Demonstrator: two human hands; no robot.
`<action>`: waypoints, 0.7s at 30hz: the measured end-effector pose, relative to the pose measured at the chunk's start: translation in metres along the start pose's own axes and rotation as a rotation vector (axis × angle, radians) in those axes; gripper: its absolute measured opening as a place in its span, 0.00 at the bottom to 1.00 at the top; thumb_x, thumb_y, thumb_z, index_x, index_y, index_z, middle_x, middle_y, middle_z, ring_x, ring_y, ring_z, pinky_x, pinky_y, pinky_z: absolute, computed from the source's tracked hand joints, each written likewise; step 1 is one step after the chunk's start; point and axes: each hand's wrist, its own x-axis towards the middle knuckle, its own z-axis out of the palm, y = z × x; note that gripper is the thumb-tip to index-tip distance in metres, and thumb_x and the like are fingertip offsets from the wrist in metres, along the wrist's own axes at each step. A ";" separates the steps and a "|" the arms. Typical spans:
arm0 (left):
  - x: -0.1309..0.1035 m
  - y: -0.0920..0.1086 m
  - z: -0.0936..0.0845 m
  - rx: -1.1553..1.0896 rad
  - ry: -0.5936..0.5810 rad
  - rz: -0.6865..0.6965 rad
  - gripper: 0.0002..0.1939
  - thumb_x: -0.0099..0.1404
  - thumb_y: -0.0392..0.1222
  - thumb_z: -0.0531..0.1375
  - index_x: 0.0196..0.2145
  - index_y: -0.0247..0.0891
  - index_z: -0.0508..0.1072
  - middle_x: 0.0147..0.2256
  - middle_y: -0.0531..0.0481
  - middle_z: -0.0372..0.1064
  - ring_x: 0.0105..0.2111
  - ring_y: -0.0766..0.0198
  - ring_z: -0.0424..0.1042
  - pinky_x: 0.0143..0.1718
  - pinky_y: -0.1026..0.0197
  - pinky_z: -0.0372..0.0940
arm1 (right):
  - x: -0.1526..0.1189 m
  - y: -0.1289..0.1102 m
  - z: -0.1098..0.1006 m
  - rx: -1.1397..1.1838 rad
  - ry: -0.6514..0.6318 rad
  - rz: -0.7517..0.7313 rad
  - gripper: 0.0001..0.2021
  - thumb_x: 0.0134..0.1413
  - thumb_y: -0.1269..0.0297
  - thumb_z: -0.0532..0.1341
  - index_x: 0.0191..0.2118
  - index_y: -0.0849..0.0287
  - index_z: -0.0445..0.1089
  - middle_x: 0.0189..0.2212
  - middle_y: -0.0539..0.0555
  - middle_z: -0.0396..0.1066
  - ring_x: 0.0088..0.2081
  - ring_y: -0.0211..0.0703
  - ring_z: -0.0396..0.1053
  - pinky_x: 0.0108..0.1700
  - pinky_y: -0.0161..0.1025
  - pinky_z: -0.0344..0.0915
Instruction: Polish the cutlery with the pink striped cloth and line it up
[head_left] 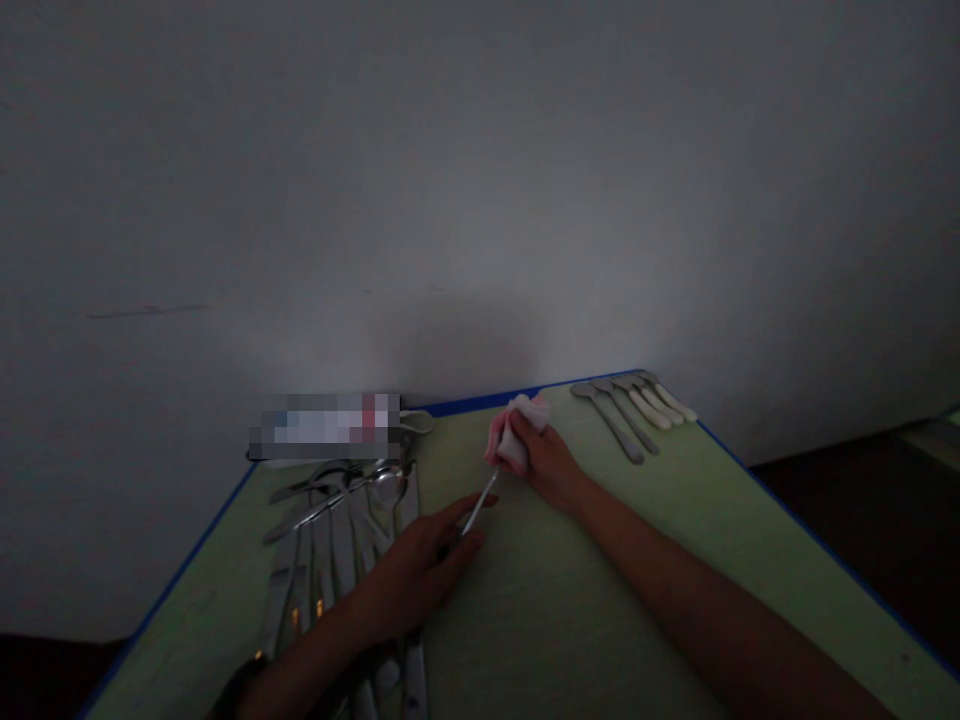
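Observation:
My left hand (416, 570) is closed on the thin, shiny handle of a metal utensil (480, 502), which slants up and away to the right. My right hand (551, 462) grips a folded pink and white cloth (516, 432). The far end of the utensil goes into that cloth, so its head is hidden and I cannot tell its kind. Under and beside my left forearm lies a pile of metal cutlery (341, 535), including a shiny ladle-like bowl (389, 484) and several long flat handles.
To the right lie metal spoons (609, 422) and white-handled cutlery (651, 402) in a row. A blurred-out packet (326, 427) sits at the back left. The pale green table (525, 620) has a blue edge and meets a grey wall (480, 200).

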 end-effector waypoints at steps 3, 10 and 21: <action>0.000 -0.002 0.000 0.014 0.004 0.002 0.26 0.66 0.51 0.47 0.58 0.38 0.57 0.20 0.59 0.58 0.19 0.70 0.56 0.20 0.69 0.51 | 0.000 -0.001 0.000 0.000 -0.012 -0.002 0.20 0.50 0.45 0.56 0.28 0.61 0.66 0.21 0.52 0.68 0.20 0.33 0.60 0.20 0.31 0.52; 0.000 -0.006 0.001 0.011 0.027 0.009 0.26 0.66 0.51 0.47 0.57 0.38 0.57 0.20 0.58 0.60 0.20 0.69 0.59 0.21 0.68 0.52 | 0.000 0.002 -0.002 0.009 0.001 0.019 0.20 0.49 0.45 0.56 0.29 0.60 0.67 0.22 0.51 0.68 0.21 0.34 0.61 0.22 0.31 0.54; 0.000 -0.003 0.000 0.007 0.016 0.012 0.25 0.66 0.51 0.48 0.57 0.39 0.58 0.20 0.58 0.61 0.20 0.69 0.59 0.21 0.69 0.53 | -0.001 -0.001 -0.001 -0.009 -0.006 0.010 0.19 0.51 0.46 0.55 0.29 0.60 0.67 0.22 0.52 0.69 0.22 0.35 0.62 0.21 0.31 0.55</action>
